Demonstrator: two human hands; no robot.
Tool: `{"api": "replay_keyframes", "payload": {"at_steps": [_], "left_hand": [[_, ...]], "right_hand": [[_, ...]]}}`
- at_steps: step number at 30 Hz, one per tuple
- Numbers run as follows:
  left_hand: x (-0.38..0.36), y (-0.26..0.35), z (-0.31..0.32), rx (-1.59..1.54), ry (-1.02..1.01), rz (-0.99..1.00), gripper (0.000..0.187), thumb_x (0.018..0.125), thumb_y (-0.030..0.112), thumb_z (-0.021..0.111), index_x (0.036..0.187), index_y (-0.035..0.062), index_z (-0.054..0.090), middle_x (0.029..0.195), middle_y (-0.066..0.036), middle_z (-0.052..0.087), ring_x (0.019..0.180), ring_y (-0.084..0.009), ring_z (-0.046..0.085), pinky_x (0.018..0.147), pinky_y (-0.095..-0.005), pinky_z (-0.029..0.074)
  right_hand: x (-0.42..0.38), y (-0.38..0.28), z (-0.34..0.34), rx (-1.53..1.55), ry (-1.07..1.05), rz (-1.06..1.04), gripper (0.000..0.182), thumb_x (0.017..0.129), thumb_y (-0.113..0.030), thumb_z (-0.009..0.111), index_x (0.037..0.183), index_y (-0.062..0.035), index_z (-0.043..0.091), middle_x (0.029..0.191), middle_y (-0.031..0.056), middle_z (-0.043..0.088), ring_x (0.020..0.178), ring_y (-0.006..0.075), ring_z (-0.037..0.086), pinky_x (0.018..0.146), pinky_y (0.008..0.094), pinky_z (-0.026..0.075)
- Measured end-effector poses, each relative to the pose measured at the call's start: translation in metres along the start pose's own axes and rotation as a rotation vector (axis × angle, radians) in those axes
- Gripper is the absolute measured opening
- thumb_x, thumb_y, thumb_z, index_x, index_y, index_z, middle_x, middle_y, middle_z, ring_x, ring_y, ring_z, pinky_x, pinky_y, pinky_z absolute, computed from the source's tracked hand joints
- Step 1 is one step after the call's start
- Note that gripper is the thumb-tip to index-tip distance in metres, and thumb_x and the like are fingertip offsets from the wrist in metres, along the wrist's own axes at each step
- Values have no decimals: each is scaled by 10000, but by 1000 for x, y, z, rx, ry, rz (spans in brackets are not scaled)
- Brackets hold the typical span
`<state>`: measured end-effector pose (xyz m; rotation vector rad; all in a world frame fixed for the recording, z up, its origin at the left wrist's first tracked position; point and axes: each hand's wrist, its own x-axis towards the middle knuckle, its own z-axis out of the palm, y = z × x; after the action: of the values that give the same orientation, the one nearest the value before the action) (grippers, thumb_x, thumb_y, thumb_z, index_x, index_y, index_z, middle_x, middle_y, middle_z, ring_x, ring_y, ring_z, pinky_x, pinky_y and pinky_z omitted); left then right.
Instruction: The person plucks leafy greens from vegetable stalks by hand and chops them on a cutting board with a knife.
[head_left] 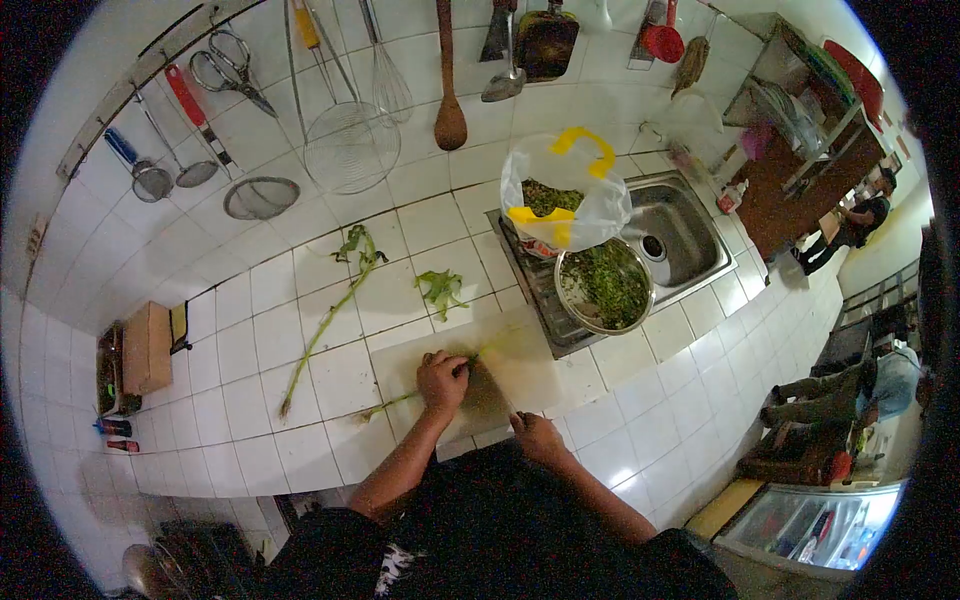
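Note:
My left hand (442, 384) is closed around a green plant stem (395, 402), pressing it down on the pale cutting board (536, 372). The stem's root end sticks out to the left of the hand. In my right hand (541, 440) is the handle of a knife (493, 386), its blade lying across the board close to my left fingers. Farther left on the tiles lies a long leafy stalk (328, 322). A loose green leaf (440, 291) rests above the board.
A steel bowl (648, 300) of chopped greens stands right of the board, beside a plastic bag (521, 182) with more greens and the sink (690, 225). Utensils such as a wooden spoon (450, 125) hang above. Two other people stand at the far right.

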<state>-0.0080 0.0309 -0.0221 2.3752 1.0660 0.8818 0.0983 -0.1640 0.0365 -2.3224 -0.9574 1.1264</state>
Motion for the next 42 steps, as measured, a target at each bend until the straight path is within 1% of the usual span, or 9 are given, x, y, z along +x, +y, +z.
{"api": "replay_keyframes", "payload": {"at_steps": [5, 7, 12, 14, 17, 24, 29, 32, 42], "left_hand": [[0, 11, -11, 88, -38, 3, 203, 611, 111, 733, 811, 132, 705, 812, -34, 614, 835, -271, 564, 698, -412, 453], [0, 10, -11, 75, -36, 3, 190, 634, 121, 735, 821, 130, 703, 811, -38, 614, 830, -270, 565, 704, -410, 454], [3, 2, -14, -104, -39, -24, 139, 715, 168, 735, 840, 119, 698, 807, -49, 607, 812, -255, 584, 709, -381, 469], [10, 11, -28, -180, -115, -195, 124, 764, 199, 722, 844, 109, 696, 794, -52, 599, 772, -235, 604, 687, -352, 485], [33, 23, -25, -216, -48, -150, 127, 783, 210, 718, 849, 104, 698, 789, -46, 601, 738, -221, 619, 665, -339, 495], [90, 33, 43, -438, -171, -179, 234, 772, 257, 730, 963, 124, 710, 916, -74, 673, 764, -226, 636, 739, -346, 507], [74, 32, 37, 185, -98, 26, 352, 712, 248, 756, 1044, 156, 683, 964, -65, 648, 977, -260, 591, 844, -391, 483], [62, 27, 26, 117, -236, -45, 311, 710, 208, 745, 1013, 157, 694, 974, -58, 635, 1012, -272, 570, 828, -391, 485], [18, 28, 26, -17, -343, 60, 279, 756, 130, 685, 1034, 153, 693, 964, -98, 629, 925, -309, 578, 797, -411, 492]], "right_hand": [[40, -3, 9, -10, 75, -91, 557, 968, -461, 343, 961, 27, 611, 940, 307, 609, 948, 480, 564, 820, 534, 439], [36, -23, -12, -78, -47, -90, 553, 970, -460, 335, 989, 19, 613, 956, 309, 606, 959, 480, 560, 832, 531, 438], [3, 9, -11, -71, 3, -151, 597, 956, -493, 358, 963, 41, 624, 961, 328, 599, 966, 487, 556, 847, 515, 442], [-12, 29, -6, 64, -27, -50, 614, 951, -511, 374, 991, 49, 624, 960, 316, 616, 962, 454, 590, 852, 486, 453], [-32, 36, -6, 167, -38, 106, 617, 950, -518, 393, 1002, 53, 621, 952, 286, 639, 939, 386, 624, 838, 454, 459], [-46, 30, -20, 413, 136, 18, 618, 950, -518, 408, 962, 67, 605, 873, 251, 643, 847, 316, 621, 797, 431, 460], [-32, 48, -29, 289, 89, 34, 628, 950, -522, 404, 954, 75, 598, 869, 279, 633, 834, 336, 626, 771, 464, 451], [-28, 59, -28, 292, 103, 72, 627, 924, -560, 409, 1052, 9, 638, 1016, 253, 645, 979, 404, 610, 865, 441, 464], [-32, 65, -47, 347, 71, -67, 630, 944, -528, 413, 1011, 67, 611, 931, 288, 637, 905, 368, 627, 805, 454, 457]]}}
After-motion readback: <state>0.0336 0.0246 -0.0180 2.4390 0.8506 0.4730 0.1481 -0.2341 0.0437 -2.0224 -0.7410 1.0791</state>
